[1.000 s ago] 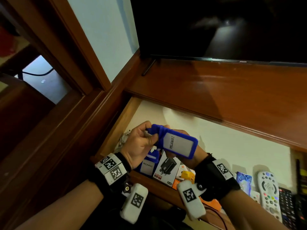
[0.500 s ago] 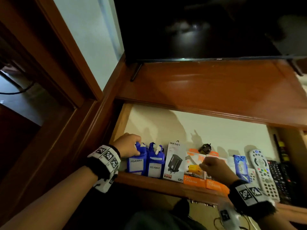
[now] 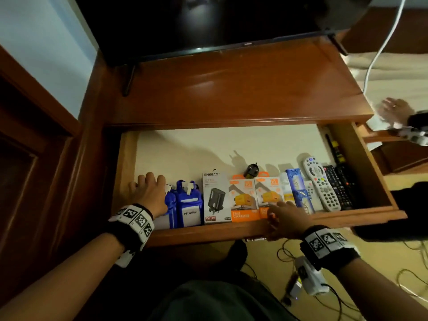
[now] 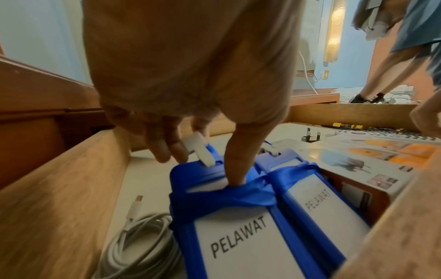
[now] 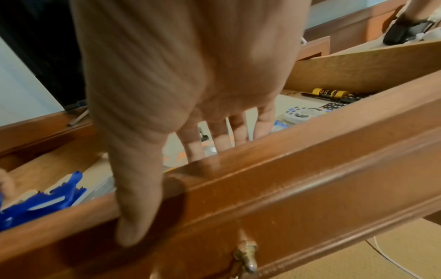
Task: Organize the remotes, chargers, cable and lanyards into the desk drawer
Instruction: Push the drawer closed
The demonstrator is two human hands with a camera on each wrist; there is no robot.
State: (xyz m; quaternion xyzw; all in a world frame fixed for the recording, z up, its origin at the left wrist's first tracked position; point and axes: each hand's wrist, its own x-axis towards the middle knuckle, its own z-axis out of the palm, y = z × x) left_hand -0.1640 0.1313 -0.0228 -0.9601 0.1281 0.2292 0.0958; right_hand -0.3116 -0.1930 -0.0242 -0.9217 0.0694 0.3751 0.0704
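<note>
The wooden drawer (image 3: 208,232) stands pulled out. Along its front lie two blue "PELAWAT" lanyard holders (image 3: 188,205), a white charger box (image 3: 215,198), two orange charger boxes (image 3: 243,200), a black plug (image 3: 250,170), a white remote (image 3: 320,184) and black remotes (image 3: 338,186). My left hand (image 3: 148,191) pinches the top of the leftmost lanyard holder (image 4: 229,236), thumb on its ribbon. A coiled white cable (image 4: 136,243) lies left of it. My right hand (image 3: 281,218) grips the drawer front (image 5: 310,179), fingers inside and thumb outside.
A dark TV (image 3: 208,19) stands on the desk top (image 3: 231,89) above the drawer. Another person's hand (image 3: 396,110) is at the desk's right end by a second drawer. Cables (image 3: 289,251) lie on the floor. A brass handle (image 5: 245,258) hangs below my thumb.
The lanyard holder that both hands held up has gone down into the drawer's left end. My right hand let go, passed over the orange boxes and took the drawer front.
</note>
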